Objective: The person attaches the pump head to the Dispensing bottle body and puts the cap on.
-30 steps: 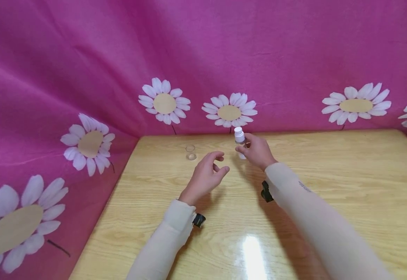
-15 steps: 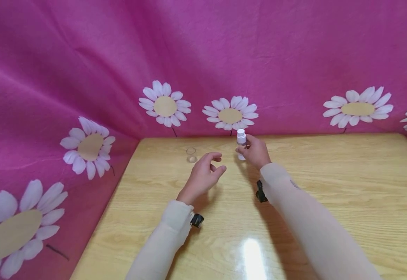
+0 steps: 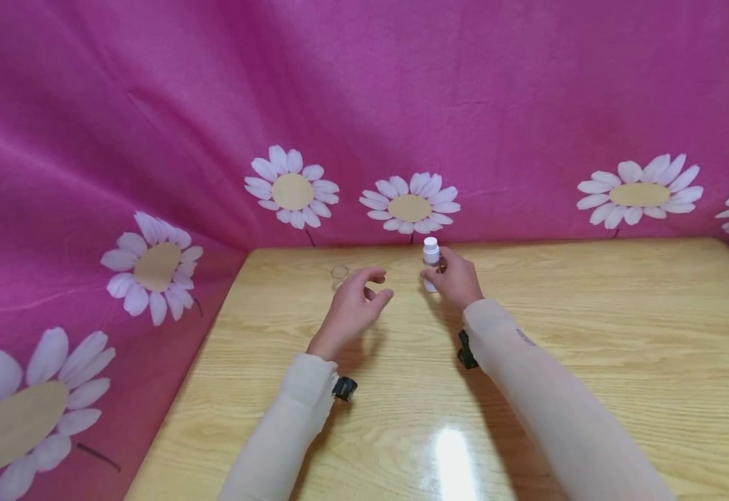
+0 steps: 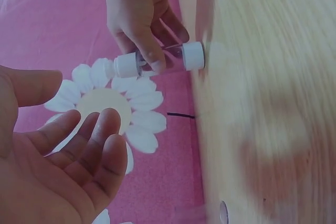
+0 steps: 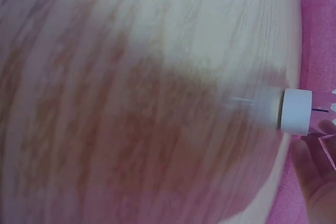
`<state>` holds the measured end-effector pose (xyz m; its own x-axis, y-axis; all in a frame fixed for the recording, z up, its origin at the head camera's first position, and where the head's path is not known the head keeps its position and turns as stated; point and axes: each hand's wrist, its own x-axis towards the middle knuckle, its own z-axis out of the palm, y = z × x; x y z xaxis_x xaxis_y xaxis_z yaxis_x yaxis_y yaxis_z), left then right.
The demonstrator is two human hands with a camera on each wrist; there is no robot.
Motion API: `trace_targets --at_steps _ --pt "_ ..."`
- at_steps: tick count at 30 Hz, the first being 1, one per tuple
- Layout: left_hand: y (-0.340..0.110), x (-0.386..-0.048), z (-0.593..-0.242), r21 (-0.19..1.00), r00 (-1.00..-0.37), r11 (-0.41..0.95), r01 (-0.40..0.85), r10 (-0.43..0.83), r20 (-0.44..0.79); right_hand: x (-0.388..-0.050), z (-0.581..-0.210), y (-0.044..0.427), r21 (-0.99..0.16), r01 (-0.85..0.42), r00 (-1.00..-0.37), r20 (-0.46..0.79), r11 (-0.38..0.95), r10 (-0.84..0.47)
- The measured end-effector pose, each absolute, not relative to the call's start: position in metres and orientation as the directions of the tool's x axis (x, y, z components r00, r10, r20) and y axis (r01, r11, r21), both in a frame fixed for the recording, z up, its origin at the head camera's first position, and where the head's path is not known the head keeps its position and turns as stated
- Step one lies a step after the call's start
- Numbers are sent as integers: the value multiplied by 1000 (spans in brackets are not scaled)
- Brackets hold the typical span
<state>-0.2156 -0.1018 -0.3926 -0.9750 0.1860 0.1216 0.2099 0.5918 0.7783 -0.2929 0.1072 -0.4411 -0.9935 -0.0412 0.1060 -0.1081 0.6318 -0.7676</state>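
Note:
My right hand (image 3: 459,280) grips a small clear bottle (image 3: 431,253) with a white pump-style top and a white base. Upright near the table's back edge, the bottle has its base on or very close to the wood. In the left wrist view, fingers and thumb wrap the clear middle of the bottle (image 4: 126,65). The right wrist view catches only the white base (image 5: 296,112) and part of the hand. My left hand (image 3: 350,309) hovers above the table, fingers loosely bent, holding nothing. Just beyond it stands a clear cap (image 3: 340,272), its lower part hidden by the fingers.
The wooden table (image 3: 565,334) has its back edge against a pink cloth (image 3: 514,118) printed with white daisies. Another stretch of cloth borders the left side. A light glare lies on the near part of the tabletop.
The bottle in my right hand has come down slightly in the head view. My left hand has shifted a little leftward and now covers part of the clear cap.

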Motion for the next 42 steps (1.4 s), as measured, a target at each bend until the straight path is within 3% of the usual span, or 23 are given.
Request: trace_targets --at_steps 12,20,27,36,42 --pt "-120 -225 -394 825 -987 546 146 133 86 -292 -437 105 -776 -138 -990 93 616 -105" --pt "-144 -253 -390 905 -992 426 -12 -118 43 -294 -436 108 -818 -108 -991 41 565 -130" --pt "-159 -271 -408 892 -970 446 -81 -241 32 -295 -442 112 -841 -46 -992 -26 539 -126" --pt "-180 -288 -437 882 -985 437 -174 -91 -149 -296 -444 114 -862 -16 -989 -61 506 -135" --pt "-180 -300 -444 887 -986 437 -149 8 -169 -295 -439 118 -852 -36 -992 -33 523 -123"
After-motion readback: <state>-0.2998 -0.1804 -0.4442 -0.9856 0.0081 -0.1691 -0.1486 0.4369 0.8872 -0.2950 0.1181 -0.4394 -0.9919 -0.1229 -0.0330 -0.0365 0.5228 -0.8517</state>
